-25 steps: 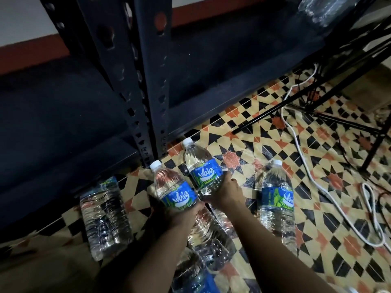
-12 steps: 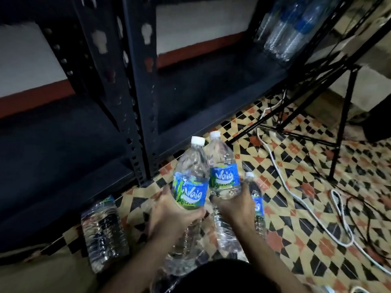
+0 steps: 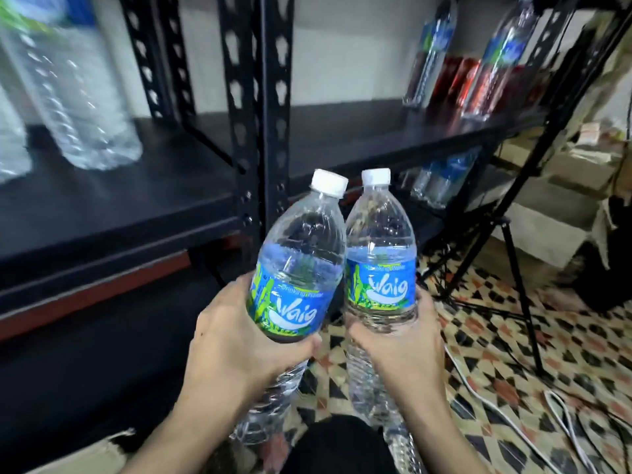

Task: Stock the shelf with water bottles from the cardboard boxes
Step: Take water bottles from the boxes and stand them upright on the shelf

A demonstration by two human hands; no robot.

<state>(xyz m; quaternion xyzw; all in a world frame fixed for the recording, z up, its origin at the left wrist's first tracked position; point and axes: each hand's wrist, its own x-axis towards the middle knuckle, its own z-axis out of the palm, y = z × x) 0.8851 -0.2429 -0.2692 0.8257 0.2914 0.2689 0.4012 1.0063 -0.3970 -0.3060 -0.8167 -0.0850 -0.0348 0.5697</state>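
While the left hand [image 3: 239, 343] grips the left bottle [image 3: 297, 268], the right hand [image 3: 403, 343] grips the right bottle [image 3: 379, 254].
Fingers curl tight around each one, just under its blue label. Both are held up close side by side, white caps on top, in front of the black shelf [image 3: 136, 200], where more bottles [image 3: 85, 97] stand.

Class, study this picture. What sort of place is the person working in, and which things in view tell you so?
Probably a storeroom or small shop's stockroom: black slotted-steel shelving holds water bottles and red bottles, cardboard lies by its foot, and white cables trail over the tiled floor.
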